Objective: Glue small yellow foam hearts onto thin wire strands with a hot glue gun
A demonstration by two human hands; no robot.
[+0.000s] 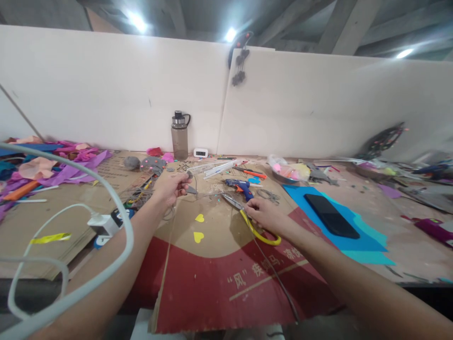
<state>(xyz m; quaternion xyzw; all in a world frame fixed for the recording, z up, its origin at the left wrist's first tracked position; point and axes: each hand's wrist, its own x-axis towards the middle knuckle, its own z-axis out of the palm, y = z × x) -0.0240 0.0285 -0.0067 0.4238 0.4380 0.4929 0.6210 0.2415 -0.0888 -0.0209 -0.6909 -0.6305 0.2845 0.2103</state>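
My left hand (174, 189) is closed in a pinch on a small grey piece, with a thin grey cord (196, 183) curving from the fingertips. To its right, my right hand (262, 212) grips scissors (244, 211) near the pivot. Their yellow handle loops (271, 240) stick out below the hand, and the blades point up and left. Another grey cord (279, 278) trails from beside the scissors to the cardboard's front edge. Two yellow paper hearts (198, 237) lie on the cardboard (212, 288) between my arms. A blue glue gun (240, 188) lies just behind the scissors.
A bottle (180, 137) and a small white clock (201, 153) stand at the back. White sticks (222, 167) lie before them. A black phone (331, 216) rests on blue sheets at right. Colourful paper scraps (71, 165) and a white cable (120, 203) are at left.
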